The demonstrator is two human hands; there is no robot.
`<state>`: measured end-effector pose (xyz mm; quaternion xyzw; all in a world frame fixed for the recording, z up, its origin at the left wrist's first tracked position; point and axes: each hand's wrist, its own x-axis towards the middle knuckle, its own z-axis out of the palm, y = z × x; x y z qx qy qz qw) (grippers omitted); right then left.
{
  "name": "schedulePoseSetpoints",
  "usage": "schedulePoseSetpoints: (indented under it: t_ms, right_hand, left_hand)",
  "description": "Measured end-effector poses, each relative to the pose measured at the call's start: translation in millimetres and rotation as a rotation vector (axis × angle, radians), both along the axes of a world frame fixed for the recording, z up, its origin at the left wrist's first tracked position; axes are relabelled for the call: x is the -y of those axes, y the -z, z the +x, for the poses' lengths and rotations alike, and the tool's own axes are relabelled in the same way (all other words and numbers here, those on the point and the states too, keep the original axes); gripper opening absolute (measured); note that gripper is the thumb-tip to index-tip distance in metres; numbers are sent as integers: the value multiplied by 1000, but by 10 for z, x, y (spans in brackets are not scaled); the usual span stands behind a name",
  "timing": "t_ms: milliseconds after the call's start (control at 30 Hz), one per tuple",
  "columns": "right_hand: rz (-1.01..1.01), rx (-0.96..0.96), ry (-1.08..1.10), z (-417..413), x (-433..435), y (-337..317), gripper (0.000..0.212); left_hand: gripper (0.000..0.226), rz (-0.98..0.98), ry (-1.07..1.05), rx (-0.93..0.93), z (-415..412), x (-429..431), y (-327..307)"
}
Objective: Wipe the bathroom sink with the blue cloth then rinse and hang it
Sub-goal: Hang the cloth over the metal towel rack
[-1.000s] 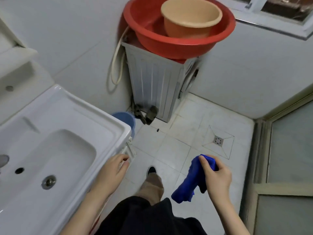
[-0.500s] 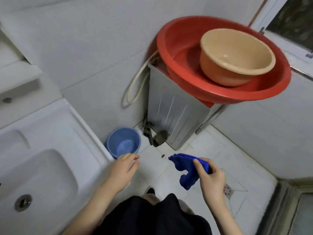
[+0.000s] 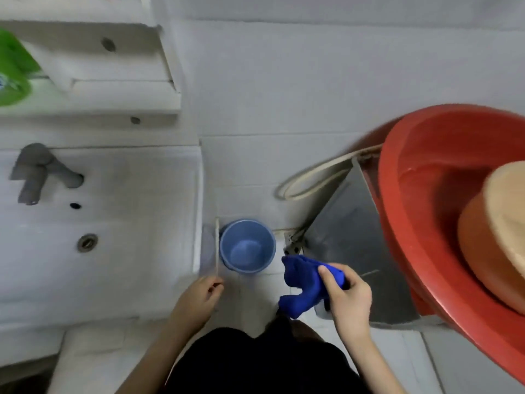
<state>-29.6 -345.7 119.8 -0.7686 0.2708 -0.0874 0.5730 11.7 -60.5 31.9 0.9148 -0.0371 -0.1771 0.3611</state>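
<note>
Our right hand [image 3: 349, 302] fingers pinch the blue cloth [image 3: 304, 282], bunched, over the floor right of the sink [image 3: 159, 194]. Left hand [image 3: 196, 300] fingers loosely curled at the sink corner, holding nothing. Risk: the dangling tail could drag in the bucket [image 3: 247, 250] as we swing across.

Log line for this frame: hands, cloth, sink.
right hand: grips blue cloth | left hand: holds nothing, beside sink rim | blue cloth: right of sink, not touching it

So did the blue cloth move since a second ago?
Yes. The blue cloth, gripped by the right hand, has come closer to the blue bucket on the floor beside the sink.
</note>
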Motion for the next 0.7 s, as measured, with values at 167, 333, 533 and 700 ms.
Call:
schedulePoseSetpoints:
  t_ms: [167,333,533,700]
  right_hand:
    - [29,63,-288,543,163,-226,18]
    - [40,102,-499,1003,221,-577,20]
    - [-93,246,-688,1412,210,-1295,20]
    - [-262,422,-869,1746,163,-2070,15]
  left_hand:
    - [11,-8,-252,-36,-265,264,13]
    - [16,-166,-351,90,78,453,-514]
    - [18,-351,-185,380,956,685,-1658]
    - [46,-467,104,473,1407,960,-2720]
